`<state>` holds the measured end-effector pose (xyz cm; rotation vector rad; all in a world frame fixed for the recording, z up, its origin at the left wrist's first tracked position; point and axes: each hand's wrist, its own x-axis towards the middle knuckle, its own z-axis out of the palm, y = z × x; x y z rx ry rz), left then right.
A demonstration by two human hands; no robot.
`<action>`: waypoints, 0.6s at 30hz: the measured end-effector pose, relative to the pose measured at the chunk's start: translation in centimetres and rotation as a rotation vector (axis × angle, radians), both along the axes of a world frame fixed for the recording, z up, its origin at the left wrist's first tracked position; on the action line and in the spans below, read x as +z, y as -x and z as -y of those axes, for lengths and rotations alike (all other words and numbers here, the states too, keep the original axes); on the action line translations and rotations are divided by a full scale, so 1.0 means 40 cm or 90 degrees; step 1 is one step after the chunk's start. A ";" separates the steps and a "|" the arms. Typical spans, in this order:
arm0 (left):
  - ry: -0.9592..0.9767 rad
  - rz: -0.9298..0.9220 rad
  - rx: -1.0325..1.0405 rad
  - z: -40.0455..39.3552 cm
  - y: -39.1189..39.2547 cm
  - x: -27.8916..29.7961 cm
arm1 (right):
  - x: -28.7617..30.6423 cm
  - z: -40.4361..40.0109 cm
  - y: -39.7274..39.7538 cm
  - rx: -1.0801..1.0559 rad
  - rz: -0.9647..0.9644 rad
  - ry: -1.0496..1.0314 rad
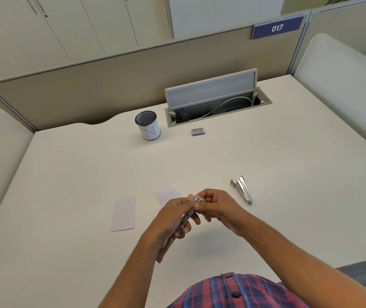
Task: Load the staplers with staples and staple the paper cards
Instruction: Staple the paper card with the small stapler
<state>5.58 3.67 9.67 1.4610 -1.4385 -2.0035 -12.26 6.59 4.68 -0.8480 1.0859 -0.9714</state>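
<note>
A pink and metal stapler (187,216) is held above the desk, and my left hand (173,221) grips its body. My right hand (218,207) pinches its upper front end, where the metal top shows. A second, silver stapler (242,189) lies on the desk to the right of my hands, apart from them. One white paper card (123,214) lies flat to the left. Another card (168,194) lies just beyond my hands, partly hidden by them. A small box of staples (198,132) sits far back near the cable hatch.
A white mesh pen cup (147,126) stands at the back centre. Behind it, an open cable hatch (213,101) with a raised lid is set into the desk (288,174). Partition walls close the back and sides.
</note>
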 end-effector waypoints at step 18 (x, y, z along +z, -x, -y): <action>0.459 0.259 -0.255 -0.023 -0.022 0.026 | -0.011 -0.003 0.014 -0.048 0.087 -0.039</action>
